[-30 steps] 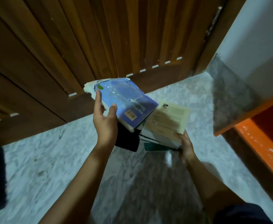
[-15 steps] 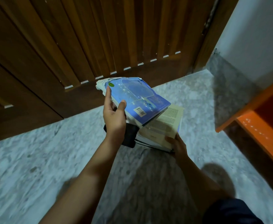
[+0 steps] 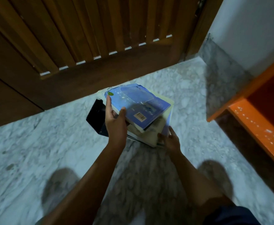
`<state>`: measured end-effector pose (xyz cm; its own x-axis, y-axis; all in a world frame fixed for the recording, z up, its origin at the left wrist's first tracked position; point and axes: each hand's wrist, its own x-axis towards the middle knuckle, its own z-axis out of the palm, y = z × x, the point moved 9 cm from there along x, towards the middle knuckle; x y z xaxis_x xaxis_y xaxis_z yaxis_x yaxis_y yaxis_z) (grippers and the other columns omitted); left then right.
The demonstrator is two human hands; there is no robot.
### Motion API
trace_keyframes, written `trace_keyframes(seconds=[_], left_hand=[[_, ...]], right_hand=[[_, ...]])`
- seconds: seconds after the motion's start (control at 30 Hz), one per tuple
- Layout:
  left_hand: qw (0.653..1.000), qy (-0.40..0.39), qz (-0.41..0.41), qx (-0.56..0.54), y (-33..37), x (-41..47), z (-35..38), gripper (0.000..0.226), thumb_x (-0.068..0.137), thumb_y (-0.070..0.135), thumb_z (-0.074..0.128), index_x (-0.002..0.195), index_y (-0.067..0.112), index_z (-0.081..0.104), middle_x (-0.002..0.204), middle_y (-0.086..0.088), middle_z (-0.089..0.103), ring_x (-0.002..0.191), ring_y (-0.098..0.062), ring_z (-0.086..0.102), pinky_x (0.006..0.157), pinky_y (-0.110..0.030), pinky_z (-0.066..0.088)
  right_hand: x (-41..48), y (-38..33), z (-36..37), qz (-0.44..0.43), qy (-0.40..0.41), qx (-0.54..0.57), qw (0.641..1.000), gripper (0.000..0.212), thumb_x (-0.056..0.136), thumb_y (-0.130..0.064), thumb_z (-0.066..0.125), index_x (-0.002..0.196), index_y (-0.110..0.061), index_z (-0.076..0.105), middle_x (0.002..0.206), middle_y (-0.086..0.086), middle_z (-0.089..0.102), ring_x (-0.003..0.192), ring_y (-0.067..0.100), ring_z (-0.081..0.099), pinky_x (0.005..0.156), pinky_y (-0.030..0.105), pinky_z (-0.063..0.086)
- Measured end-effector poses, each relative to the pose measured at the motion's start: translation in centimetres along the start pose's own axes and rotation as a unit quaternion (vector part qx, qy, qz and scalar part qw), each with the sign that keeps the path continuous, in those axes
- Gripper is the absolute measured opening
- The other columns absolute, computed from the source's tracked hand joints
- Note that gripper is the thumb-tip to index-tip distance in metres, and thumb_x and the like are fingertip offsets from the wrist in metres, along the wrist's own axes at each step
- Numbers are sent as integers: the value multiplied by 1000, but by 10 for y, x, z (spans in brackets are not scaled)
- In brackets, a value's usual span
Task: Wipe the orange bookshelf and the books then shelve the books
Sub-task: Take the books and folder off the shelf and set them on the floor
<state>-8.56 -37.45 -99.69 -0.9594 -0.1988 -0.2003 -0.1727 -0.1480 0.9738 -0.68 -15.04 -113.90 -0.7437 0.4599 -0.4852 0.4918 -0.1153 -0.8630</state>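
A person bends over a stack of books [image 3: 149, 127] that is low above the grey marble floor [image 3: 35, 143], close to the far edge of the floor where the wooden door [image 3: 84, 38] stands; I cannot tell if the stack already rests on the floor. On top of the stack lies a blue book [image 3: 139, 106] with a worn, torn cover and a barcode near its near corner. It is turned a little against the books below it. Under it is a cream book [image 3: 151, 137], and at the left side of the stack a black book [image 3: 95, 116] comes out. The left hand [image 3: 116, 122] grips the blue book at its left edge: the thumb lies on the cover, one finger is stretched along the edge toward the far corner, and the other fingers go under the book. The right hand [image 3: 170, 140] holds the near right corner of the cream book, with the thumb on the cover and one finger along the right side; its other fingers are hidden. The orange bookshelf [image 3: 254, 120] stands at the right edge of the floor, well apart from the stack, and its board has pale specks. Behind it are a white wall [image 3: 246, 21] and a grey stone skirting [image 3: 222, 70]. Two blurred feet [image 3: 60, 192] are on the floor near the person.
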Motion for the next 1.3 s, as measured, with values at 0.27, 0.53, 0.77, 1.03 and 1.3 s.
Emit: trace_keyframes(seconds=[0.27,0.53,0.77,1.03,1.3], left_hand=[[997,-51,-38,36,-54,-26,6,76,93,1,50,142,41,9,150,-8,30,124,-35,49,89,-56,49],[974,-150,-153,75,-114,-34,11,86,91,-3,53,148,30,-2,148,-15,28,114,-36,54,72,-31,58],[942,-207,-98,247,-119,-15,-5,80,92,11,57,148,24,2,138,-20,43,72,-16,64,63,-27,57],[901,-168,-26,400,-100,8,-14,69,93,27,56,148,21,15,135,-21,28,116,-28,44,81,-15,32],[883,-216,78,410,-93,39,27,70,93,30,54,149,15,15,150,-10,25,136,-23,31,107,-24,27]], right_hand=[[4,-34,7,-5,-12,186,983,27,91,-19,58,117,-26,55,109,6,67,95,22,66,73,30,51],[0,-39,13,-51,-54,129,989,45,79,14,59,93,-29,63,96,5,68,92,31,64,83,52,51],[5,-40,6,-74,-11,86,994,52,79,15,56,99,-33,56,87,-9,65,73,5,64,64,25,56],[13,-53,1,-117,-8,5,993,47,79,11,52,106,-26,60,87,-8,66,76,8,67,64,27,57],[32,-58,-2,-210,54,-187,958,55,72,-45,64,116,-14,58,109,11,60,101,29,57,85,52,49]])
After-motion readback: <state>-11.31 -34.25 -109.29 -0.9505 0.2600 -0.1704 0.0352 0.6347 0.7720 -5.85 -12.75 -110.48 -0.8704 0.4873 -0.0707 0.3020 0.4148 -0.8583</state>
